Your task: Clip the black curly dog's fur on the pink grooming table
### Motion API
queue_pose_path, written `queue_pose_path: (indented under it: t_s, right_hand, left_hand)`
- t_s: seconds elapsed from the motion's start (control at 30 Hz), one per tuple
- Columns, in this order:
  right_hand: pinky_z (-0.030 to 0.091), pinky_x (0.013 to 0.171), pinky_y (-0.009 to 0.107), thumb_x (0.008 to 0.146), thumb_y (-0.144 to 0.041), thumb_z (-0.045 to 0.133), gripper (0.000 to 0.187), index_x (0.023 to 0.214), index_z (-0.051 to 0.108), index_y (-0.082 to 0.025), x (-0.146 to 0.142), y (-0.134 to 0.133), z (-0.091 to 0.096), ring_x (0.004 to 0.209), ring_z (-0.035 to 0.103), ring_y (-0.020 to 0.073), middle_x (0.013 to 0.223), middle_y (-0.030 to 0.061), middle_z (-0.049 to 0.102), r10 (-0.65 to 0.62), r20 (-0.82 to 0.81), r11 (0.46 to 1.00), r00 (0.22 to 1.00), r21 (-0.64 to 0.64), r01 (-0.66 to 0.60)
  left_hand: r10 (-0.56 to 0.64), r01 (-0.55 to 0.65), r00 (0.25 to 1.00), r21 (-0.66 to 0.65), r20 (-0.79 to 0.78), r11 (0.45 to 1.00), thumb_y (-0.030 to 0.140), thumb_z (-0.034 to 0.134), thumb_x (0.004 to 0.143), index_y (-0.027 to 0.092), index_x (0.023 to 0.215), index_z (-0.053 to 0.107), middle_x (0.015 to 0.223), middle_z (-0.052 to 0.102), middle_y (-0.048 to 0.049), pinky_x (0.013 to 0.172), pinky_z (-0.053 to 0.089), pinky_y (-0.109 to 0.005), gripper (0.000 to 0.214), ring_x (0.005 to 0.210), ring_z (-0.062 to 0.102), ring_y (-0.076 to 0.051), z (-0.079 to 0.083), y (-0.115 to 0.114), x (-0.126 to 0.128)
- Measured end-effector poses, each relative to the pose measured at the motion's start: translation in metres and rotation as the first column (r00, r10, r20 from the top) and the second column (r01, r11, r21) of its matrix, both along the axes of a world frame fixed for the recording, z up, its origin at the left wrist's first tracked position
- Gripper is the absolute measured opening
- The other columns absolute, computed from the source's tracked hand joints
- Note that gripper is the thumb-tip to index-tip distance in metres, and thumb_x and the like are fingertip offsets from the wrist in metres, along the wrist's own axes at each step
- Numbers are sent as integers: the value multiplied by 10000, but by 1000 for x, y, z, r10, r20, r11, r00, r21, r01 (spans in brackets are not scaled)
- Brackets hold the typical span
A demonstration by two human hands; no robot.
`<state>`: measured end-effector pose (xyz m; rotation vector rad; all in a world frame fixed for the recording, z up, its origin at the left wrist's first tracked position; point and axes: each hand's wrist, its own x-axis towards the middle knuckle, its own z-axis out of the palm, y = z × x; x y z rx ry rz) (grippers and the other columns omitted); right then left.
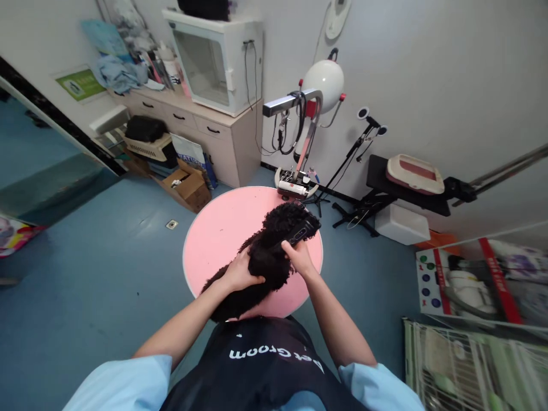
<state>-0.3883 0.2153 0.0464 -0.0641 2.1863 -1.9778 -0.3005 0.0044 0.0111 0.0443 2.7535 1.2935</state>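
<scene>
A black, curly-haired dog (280, 216) is on a round pink grooming table (222, 222) in front of me. My left hand (240, 275) grips the dog's body, thumb spread to one side and the other fingers partly sunk in the fur. In my right hand (299, 258) is a black hair clipper (302, 230), held along the dog's upper body. The clipper's blade end is hard to make out against the dark fur. Where the dog's legs are, I cannot tell.
Past the table's far edge stands a grooming arm (295, 101) with hanging loops and a tool holder (293, 185). A cabinet (214, 140) carries a white glass-door box (214, 63). A cardboard box (192, 188) lies on the floor. Wire cages (462, 365) are at lower right.
</scene>
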Motion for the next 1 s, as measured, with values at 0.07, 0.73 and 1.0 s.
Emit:
queue_pose_path:
  t_s: [0.07, 0.73, 1.0]
  right_hand:
    - [455, 504, 282, 760, -434, 652, 259, 814, 646, -182, 4, -4, 6, 590, 553, 163, 744, 34, 661, 51, 35, 999, 998, 3, -52]
    - [477, 454, 284, 730, -497, 690, 361, 897, 536, -215, -10, -116, 44, 505, 569, 153, 722, -1, 640, -234, -46, 852, 971, 472, 228]
    - [497, 534, 292, 731, -445, 685, 318, 923, 564, -221, 13, -148, 34, 545, 577, 156, 728, -20, 634, -132, 42, 831, 990, 550, 88]
  left_hand:
    - [42, -41, 999, -56, 16, 998, 406, 831, 570, 177, 1452, 388, 1453, 477, -163, 1106, 390, -527, 1013, 1342, 446, -390, -5, 2, 6]
    - [-21, 23, 995, -18, 102, 1000, 453, 767, 645, 120, 1460, 312, 1510, 401, -218, 1135, 333, -496, 992, 1393, 380, -377, -15, -32, 35]
    - [-85, 79, 993, 77, 85, 994, 434, 773, 645, 149, 1472, 254, 1502, 407, -215, 1144, 311, -511, 1018, 1406, 366, -374, -15, -43, 36]
